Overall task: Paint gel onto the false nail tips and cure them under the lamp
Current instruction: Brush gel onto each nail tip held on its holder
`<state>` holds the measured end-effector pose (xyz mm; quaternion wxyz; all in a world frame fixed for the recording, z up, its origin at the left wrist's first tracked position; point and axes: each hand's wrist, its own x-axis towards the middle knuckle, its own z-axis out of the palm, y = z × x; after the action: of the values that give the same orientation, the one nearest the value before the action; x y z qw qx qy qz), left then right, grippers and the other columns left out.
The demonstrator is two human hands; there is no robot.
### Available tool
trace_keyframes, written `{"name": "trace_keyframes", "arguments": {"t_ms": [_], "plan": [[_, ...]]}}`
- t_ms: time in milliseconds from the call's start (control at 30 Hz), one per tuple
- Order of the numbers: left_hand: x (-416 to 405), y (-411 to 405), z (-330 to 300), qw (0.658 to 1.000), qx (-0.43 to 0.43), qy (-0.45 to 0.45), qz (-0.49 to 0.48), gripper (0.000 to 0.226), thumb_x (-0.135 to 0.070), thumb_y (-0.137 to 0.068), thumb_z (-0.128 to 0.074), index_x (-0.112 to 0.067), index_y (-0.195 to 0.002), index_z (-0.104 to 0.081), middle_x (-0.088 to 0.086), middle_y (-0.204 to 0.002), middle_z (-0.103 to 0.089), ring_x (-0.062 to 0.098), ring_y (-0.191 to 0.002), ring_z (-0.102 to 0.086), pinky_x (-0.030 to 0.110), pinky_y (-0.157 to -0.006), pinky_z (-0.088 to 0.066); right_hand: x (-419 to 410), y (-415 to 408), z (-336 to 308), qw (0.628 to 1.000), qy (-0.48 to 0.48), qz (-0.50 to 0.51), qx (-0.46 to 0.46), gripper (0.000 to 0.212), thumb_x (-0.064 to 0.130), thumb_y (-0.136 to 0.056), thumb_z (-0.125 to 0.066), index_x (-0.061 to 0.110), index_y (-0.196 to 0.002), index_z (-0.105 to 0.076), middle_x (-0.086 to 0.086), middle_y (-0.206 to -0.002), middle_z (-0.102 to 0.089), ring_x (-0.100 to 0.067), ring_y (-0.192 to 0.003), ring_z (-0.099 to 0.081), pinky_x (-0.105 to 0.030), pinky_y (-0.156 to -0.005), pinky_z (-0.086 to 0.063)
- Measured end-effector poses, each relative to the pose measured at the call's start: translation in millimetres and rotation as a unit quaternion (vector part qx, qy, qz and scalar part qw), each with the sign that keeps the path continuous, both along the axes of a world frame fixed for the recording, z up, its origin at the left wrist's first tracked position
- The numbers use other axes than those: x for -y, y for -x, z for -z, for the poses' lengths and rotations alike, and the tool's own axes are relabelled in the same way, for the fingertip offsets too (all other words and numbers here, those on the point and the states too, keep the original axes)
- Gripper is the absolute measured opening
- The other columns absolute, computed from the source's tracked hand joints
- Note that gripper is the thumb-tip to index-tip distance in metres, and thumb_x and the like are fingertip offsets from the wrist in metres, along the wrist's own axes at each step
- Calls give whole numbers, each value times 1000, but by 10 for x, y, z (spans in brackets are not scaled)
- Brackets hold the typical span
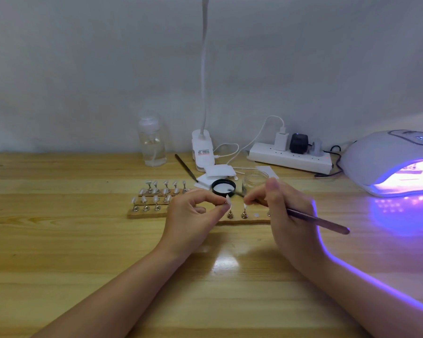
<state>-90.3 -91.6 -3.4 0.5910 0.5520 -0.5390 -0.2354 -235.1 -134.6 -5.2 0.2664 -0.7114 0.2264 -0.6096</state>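
The left hand is pinching one false nail tip between thumb and forefinger, holding it just above the wooden stand board on the surface. The right hand is gripping a brush, whose long axis is running from four o'clock at the handle to ten o'clock at the hidden bristles. The tip is lying at nine o'clock from the right hand, near it. The lit curing lamp is glowing at two o'clock, nearer the right hand.
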Motion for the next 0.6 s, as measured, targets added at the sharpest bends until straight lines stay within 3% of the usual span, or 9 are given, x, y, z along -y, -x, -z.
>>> {"name": "trace_keyframes", "arguments": {"t_ms": [100,233,367,500,600], "plan": [[7,-1,3,1000,11,-12,-2,15,-10,-72,-75,-24,-67,-71,-6,-79,-68,6,-78,-61,21,-60,-45,-12,-3,13,998,-44,-25,22,50,38,-89,-34,15,-54,-62,-1,-52,-60,-7,-51,-57,-16,-57,-46],[17,-6,10,1000,12,-9,-2,16,-10,-72,-75,-25,-66,-70,-9,-76,-67,7,-77,-60,20,-59,-45,-1,-6,-9,1000,-11,-4,8,42,33,-91,-35,17,-63,-63,4,-61,-64,-6,-61,-61,-18,-64,-47],[14,-3,2,1000,17,-9,1,20,-10,-71,-75,-28,-64,-68,-10,-73,-66,6,-73,-59,23,-59,-45,-25,-14,8,996,-74,-37,40,49,38,-89,-41,13,-53,-62,2,-49,-60,-5,-48,-58,-14,-55,-45],[30,-7,3,1000,22,-13,2,21,-10,-71,-76,-28,-64,-68,-10,-74,-65,8,-74,-58,23,-60,-45,-10,-8,-3,998,-48,-23,22,44,36,-90,-39,15,-61,-65,3,-58,-65,-10,-59,-63,-20,-62,-49],[37,-11,7,1000,26,-17,5,19,-10,-71,-76,-27,-65,-69,-10,-75,-66,9,-78,-59,23,-62,-45,-18,-2,9,994,-96,-29,41,48,42,-87,-41,18,-52,-63,2,-50,-62,-9,-48,-60,-18,-54,-48]]}}
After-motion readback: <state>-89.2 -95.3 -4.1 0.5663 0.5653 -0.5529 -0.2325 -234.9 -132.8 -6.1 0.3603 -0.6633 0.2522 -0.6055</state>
